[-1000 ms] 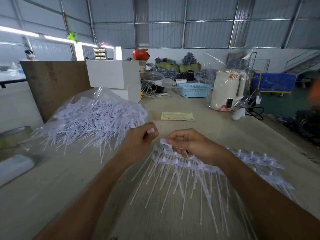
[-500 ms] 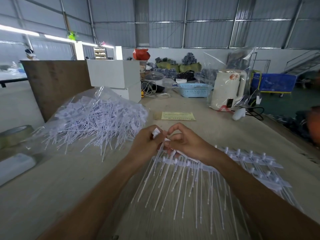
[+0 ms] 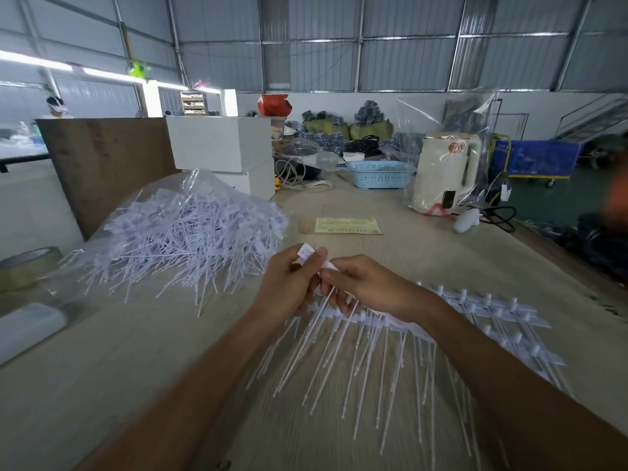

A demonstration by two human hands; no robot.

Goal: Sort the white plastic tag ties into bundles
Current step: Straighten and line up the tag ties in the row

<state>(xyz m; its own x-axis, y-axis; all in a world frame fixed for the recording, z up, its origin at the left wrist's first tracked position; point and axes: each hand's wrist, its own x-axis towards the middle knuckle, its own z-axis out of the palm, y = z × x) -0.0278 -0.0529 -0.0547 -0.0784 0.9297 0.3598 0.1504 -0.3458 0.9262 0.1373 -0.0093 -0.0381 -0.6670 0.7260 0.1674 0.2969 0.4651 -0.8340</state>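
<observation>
A loose heap of white plastic tag ties spills from a clear bag on the left of the table. In front of me a row of aligned tag ties lies with heads away and thin tails toward me; more aligned ties lie to the right. My left hand pinches the flat white head of one tag tie, its tail hanging down. My right hand pinches another tag tie head right beside it, fingertips touching the left hand.
The wooden table carries a yellow paper slip, a blue basket, a white kettle in plastic wrap, white boxes, a brown board, a tape roll and a white object at left.
Both hands have risen off the aligned row and come together, each lifting a tie head. The left hand's tie now sticks up above its fingers.
</observation>
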